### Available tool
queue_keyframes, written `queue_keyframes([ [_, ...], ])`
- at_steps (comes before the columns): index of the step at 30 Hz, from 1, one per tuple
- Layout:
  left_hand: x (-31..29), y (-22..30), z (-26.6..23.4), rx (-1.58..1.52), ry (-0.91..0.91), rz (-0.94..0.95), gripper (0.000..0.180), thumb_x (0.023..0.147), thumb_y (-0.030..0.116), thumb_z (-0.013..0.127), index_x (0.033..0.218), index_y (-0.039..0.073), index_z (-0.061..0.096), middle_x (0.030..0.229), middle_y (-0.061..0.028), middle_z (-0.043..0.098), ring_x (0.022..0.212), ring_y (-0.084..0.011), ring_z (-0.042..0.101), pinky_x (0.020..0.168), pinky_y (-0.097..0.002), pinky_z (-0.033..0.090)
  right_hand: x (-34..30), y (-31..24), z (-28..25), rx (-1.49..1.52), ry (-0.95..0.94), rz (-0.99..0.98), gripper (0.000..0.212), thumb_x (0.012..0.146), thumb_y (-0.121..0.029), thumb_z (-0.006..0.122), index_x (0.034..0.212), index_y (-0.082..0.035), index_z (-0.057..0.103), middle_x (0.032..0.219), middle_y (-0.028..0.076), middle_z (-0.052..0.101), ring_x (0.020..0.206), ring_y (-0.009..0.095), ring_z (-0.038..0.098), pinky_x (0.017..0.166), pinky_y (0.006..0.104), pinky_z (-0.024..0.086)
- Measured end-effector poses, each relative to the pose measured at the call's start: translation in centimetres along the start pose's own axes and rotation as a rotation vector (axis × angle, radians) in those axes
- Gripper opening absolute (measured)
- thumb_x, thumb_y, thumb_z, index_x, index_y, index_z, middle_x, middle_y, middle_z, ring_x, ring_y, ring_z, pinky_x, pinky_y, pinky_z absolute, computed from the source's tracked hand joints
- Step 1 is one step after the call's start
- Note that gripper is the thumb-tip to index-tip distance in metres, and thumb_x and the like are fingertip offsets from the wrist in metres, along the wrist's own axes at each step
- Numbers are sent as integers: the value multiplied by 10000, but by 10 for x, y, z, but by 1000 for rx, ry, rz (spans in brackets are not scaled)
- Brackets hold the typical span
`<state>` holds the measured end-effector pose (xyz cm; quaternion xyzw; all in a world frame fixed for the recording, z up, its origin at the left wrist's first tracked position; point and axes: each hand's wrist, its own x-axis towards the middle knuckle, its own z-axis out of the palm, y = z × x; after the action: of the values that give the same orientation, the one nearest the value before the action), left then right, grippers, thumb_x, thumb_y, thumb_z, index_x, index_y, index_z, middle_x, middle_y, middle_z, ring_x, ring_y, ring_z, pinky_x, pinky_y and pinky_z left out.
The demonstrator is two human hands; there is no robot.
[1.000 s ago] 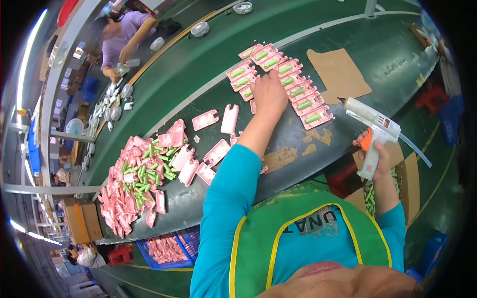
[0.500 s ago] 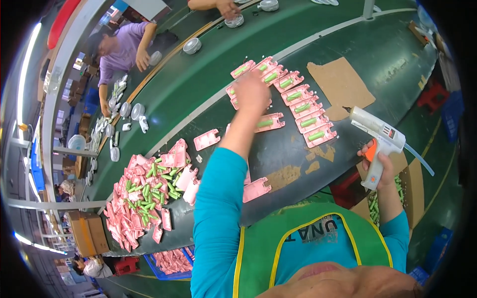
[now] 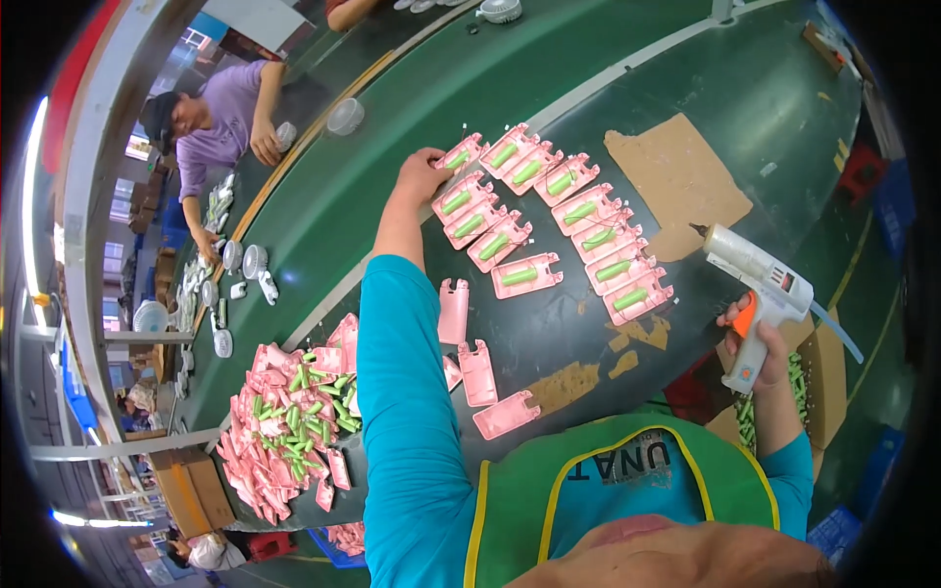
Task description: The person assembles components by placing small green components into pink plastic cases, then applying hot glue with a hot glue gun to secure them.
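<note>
My left hand (image 3: 423,175) reaches far across the dark green table and rests its fingers on a pink plastic shell with a green cylinder (image 3: 459,157) at the far left end of a laid-out group. Several such filled pink shells (image 3: 549,220) lie in rows beside it. My right hand (image 3: 763,345) holds a white hot-glue gun with an orange trigger (image 3: 757,284) at the table's near right edge, its nozzle pointing left toward the shells. Three empty pink shells (image 3: 477,372) lie closer to me.
A heap of pink shells and green cylinders (image 3: 289,421) sits at the left. Brown cardboard (image 3: 676,181) lies on the table beyond the rows. A green conveyor belt (image 3: 412,69) carries small white round parts; a person in purple (image 3: 211,122) works across it. A box of green cylinders (image 3: 796,387) is at my right.
My left hand has moved from the near pile out to the far end of the rows, where another filled shell now lies. The glue gun stays in my right hand.
</note>
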<state>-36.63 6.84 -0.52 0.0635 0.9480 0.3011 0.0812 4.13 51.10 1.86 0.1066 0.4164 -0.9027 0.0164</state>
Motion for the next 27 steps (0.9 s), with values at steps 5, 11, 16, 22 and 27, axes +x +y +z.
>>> queue_keyframes([
  [5, 14, 13, -5, -488, -87, -215, 133, 804, 50, 704, 935, 37, 682, 804, -42, 685, 666, -126, 629, 568, -253, 518, 9, 1, 3, -11, 10, 3, 486, 833, -307, 666, 1194, -19, 514, 1047, 146, 593, 1038, 281, 608, 597, 252, 543],
  [11, 27, 27, 1, -458, 7, -244, 125, 801, 83, 714, 916, 51, 674, 785, -50, 678, 640, -123, 618, 555, -253, 490, 9, 3, 6, -25, 15, 14, 491, 829, -315, 665, 1187, -14, 516, 1037, 149, 592, 1038, 279, 608, 598, 250, 541],
  [16, 28, 16, 3, -142, -28, -147, 142, 804, 122, 721, 918, 50, 674, 792, -74, 692, 641, -147, 647, 562, -298, 524, 11, 5, 5, -31, -5, 12, 494, 832, -323, 660, 1187, -11, 515, 1036, 147, 589, 1040, 277, 607, 599, 250, 540],
  [22, 22, 13, -4, -464, -65, -292, 107, 832, 133, 687, 914, 66, 680, 794, -59, 684, 632, -134, 639, 524, -280, 520, 13, 8, 3, -24, -7, 8, 495, 842, -322, 646, 1194, -3, 505, 1039, 157, 584, 1055, 281, 602, 581, 254, 551],
  [27, 18, 41, 3, -508, 45, -200, 102, 895, 177, 665, 939, 86, 656, 795, -5, 653, 641, -115, 596, 553, -263, 485, 12, 10, -1, -14, 5, 9, 492, 855, -311, 628, 1198, 11, 486, 1049, 166, 570, 1069, 287, 594, 535, 257, 563],
])
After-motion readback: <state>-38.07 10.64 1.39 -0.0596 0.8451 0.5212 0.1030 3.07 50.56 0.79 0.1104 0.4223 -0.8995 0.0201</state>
